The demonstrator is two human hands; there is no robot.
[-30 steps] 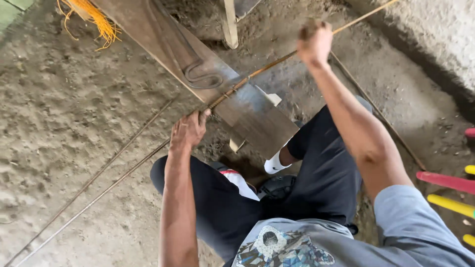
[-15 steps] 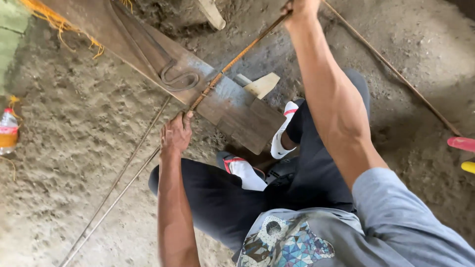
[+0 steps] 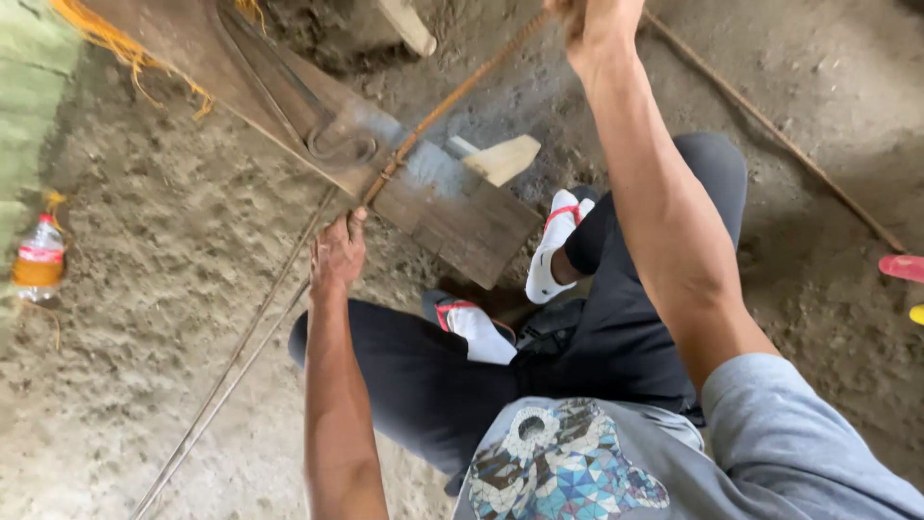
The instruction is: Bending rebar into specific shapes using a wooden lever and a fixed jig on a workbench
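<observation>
A wide stretch of rough dirt ground [image 3: 144, 318] lies open to the left, and across it a long wooden plank [image 3: 452, 207] runs from the upper left to end at a square edge just above the person's knees. A thin rusty rod [image 3: 452, 101] crosses the plank near a curved metal piece [image 3: 342, 144] fixed on it. The right hand [image 3: 597, 24], at the top edge of the view, is closed around the rod's upper end; the left hand [image 3: 337, 255] rests at the plank's near edge, fingers curled over the rod. A small bottle [image 3: 38, 260] stands far left.

right hand [image 3: 592, 19] cut off above
</observation>
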